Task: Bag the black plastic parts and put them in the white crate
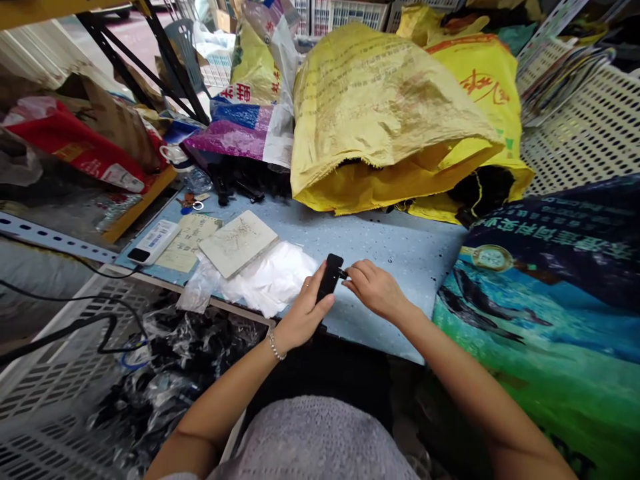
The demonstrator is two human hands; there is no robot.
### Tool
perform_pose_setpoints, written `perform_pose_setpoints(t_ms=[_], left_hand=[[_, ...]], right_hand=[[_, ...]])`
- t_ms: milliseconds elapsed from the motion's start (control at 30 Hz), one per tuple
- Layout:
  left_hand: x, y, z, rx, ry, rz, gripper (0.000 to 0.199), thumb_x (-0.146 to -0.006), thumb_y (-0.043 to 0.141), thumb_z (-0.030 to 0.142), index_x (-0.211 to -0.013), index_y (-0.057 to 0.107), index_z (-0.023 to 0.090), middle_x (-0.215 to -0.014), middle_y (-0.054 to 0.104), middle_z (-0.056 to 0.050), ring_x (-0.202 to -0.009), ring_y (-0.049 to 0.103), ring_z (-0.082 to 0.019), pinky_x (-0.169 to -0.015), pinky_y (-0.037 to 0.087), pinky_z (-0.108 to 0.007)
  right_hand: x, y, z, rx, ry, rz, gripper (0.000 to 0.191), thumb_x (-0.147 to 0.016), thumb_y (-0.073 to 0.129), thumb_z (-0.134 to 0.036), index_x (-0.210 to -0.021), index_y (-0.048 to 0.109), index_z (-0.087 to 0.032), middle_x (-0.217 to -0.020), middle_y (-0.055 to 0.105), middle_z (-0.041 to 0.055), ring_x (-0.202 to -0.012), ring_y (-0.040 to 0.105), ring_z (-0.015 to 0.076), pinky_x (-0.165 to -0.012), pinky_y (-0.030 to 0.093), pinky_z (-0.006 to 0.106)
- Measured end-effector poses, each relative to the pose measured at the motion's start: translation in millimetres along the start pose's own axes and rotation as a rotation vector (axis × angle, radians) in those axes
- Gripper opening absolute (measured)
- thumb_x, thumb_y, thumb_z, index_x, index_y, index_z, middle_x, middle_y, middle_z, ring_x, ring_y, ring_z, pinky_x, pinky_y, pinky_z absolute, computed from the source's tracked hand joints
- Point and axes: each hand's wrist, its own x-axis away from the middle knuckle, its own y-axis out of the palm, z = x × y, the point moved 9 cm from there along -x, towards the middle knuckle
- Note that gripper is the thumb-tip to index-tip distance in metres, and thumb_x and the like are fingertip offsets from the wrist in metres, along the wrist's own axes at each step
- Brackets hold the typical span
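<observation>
My left hand (306,312) is closed around a flat, black, oblong plastic piece (329,277), held tilted above the front part of the blue table. From the right, the fingers of my right hand (373,287) pinch a small black part (343,273) at the side of that piece. Whether the small part is joined to it I cannot tell. Just left of my left hand lies a heap of thin white plastic bags (273,277), with a worn grey-white board (239,243) resting partly on it.
Yellow woven sacks (385,113) stand at the back of the blue table (400,240). A white device (156,241), a handwritten paper (187,243) and keys (189,203) lie left. Below, a white crate (55,393) holds black bagged pieces. A blue-green sack (545,320) stands right.
</observation>
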Motion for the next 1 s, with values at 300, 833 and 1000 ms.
perform_pose_setpoints(t_ms=[300, 833, 1000], left_hand=[[3, -4.0, 20, -0.017, 0.06, -0.083, 0.068, -0.098, 0.041, 0.044, -0.156, 0.011, 0.025, -0.156, 0.031, -0.01, -0.143, 0.03, -0.029, -0.121, 0.022, -0.047], [-17, -8.3, -2, 0.128, 0.009, 0.179, 0.064, -0.099, 0.04, 0.045, -0.154, 0.017, 0.026, -0.162, 0.019, -0.006, -0.149, 0.018, -0.024, -0.122, 0.017, -0.041], [-34, 1.9, -37, 0.101, -0.096, 0.285, 0.061, -0.1, 0.035, 0.047, -0.153, 0.021, 0.02, -0.151, 0.041, -0.013, -0.137, 0.042, -0.026, -0.114, 0.032, -0.04]], right_hand=[[2, -5, -23, 0.187, -0.251, 0.086, 0.034, -0.098, 0.035, -0.034, -0.07, 0.051, -0.023, -0.063, 0.051, 0.0036, -0.06, 0.046, 0.0181, -0.058, 0.037, 0.031], [49, 63, -18, -0.648, 0.447, -0.172, 0.042, -0.092, 0.047, -0.058, -0.079, 0.06, -0.021, -0.074, 0.059, 0.0016, -0.067, 0.053, 0.0154, -0.061, 0.042, 0.027], [68, 89, 21, -0.687, 0.651, -0.209, 0.053, -0.098, 0.029, -0.054, -0.069, 0.058, -0.021, -0.059, 0.053, -0.0005, -0.053, 0.05, 0.0139, -0.053, 0.042, 0.026]])
